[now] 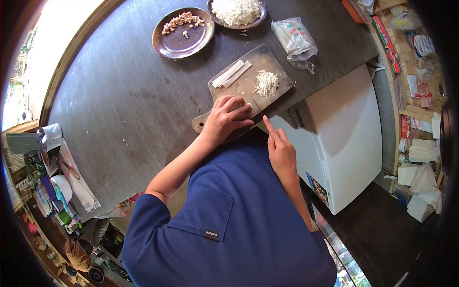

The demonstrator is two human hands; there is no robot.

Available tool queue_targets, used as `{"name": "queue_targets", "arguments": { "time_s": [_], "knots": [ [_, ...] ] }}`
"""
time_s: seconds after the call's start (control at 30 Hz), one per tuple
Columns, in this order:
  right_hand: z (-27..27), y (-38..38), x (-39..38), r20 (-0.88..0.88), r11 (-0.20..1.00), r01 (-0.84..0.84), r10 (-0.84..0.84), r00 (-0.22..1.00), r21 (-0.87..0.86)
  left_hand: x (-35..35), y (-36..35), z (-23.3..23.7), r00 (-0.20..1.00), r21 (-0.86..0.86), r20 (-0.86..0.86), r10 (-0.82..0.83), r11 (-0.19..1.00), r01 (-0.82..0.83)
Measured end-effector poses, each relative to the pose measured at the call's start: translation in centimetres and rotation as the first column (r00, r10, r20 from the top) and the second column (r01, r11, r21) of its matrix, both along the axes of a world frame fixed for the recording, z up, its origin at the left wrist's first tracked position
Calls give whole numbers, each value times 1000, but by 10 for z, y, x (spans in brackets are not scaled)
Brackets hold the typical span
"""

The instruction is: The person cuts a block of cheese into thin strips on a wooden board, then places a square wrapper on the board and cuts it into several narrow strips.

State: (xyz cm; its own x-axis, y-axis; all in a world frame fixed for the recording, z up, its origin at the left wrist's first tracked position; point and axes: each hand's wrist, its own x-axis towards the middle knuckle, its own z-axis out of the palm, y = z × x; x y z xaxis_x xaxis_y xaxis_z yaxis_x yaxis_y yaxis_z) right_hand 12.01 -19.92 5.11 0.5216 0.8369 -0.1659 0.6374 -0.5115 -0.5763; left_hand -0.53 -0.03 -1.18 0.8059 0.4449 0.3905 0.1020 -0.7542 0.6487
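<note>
A wooden cutting board (221, 103) with a handle lies at the table's near edge. My left hand (225, 117) presses its curled fingers on a pale strip (247, 106), mostly hidden beneath them. My right hand (281, 149) grips a knife (258, 106), its index finger stretched along the back of the blade; the handle is hidden in the palm. The blade stands beside the left fingertips. Farther up the board lie a few long, flat pale strips (232, 74). To their right is a small heap of thin pale shreds (266, 84).
Beyond the board stand a brown plate (184, 49) with small brownish pieces and a second plate (262, 18) heaped with pale shreds. A plastic bag (294, 39) of white contents lies to the right. A white appliance (344, 138) adjoins the dark table (129, 105).
</note>
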Motion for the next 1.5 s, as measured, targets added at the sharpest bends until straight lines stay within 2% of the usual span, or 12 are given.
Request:
{"name": "queue_targets", "arguments": {
  "time_s": [0.07, 0.17, 0.3, 0.37, 0.6, 0.7, 0.87, 1.0, 1.07, 1.1, 1.17, 1.5],
  "knots": [
    [0, -1, 2, -8, 1000, -13, 13, 1000, 22, -7, 7, -1, 1000, 18, -23, -10, 1000, 10],
    [-1, -1, 2, -26, 998, -33, 35, 999, 62, -18, 17, -7, 990, 8, -61, -124, 992, 125],
    [-2, 3, 0, -25, 993, -54, 57, 998, 103, -24, 18, 1, 992, 25, -93, -87, 996, 90],
    [-1, 4, 1, -23, 993, -49, 51, 998, 106, -21, 20, 14, 992, 136, -119, -49, 989, 65],
    [-2, 7, 0, -21, 994, -58, 60, 998, 91, -19, 21, 8, 998, 104, -66, -24, 994, 30],
    [-2, 10, -1, -27, 995, -62, 64, 998, 72, -14, 17, -1, 999, 186, -43, 16, 982, -8],
    [-1, 13, -2, -19, 996, -64, 65, 998, 58, -7, -4, -5, 980, 77, -31, 198, 978, -195],
    [0, 13, -1, -32, 999, -48, 49, 998, 22, -10, -12, -5, 966, 53, -82, 245, 969, -241],
    [1, 13, 1, -38, 999, -44, 45, 998, 26, -14, -12, 4, 942, 201, -86, 324, 932, -302],
    [1, 13, 1, -44, 999, -37, 39, 998, 30, -16, -12, 7, 942, 200, -88, 324, 932, -302],
    [1, 14, 1, -62, 999, -26, 28, 998, 37, -22, -9, 11, 933, 185, -215, 289, 950, -251],
    [-1, 18, 1, -30, 997, -61, 62, 998, 50, -33, -2, -8, 963, 199, -151, 222, 961, -190]
  ]
}}
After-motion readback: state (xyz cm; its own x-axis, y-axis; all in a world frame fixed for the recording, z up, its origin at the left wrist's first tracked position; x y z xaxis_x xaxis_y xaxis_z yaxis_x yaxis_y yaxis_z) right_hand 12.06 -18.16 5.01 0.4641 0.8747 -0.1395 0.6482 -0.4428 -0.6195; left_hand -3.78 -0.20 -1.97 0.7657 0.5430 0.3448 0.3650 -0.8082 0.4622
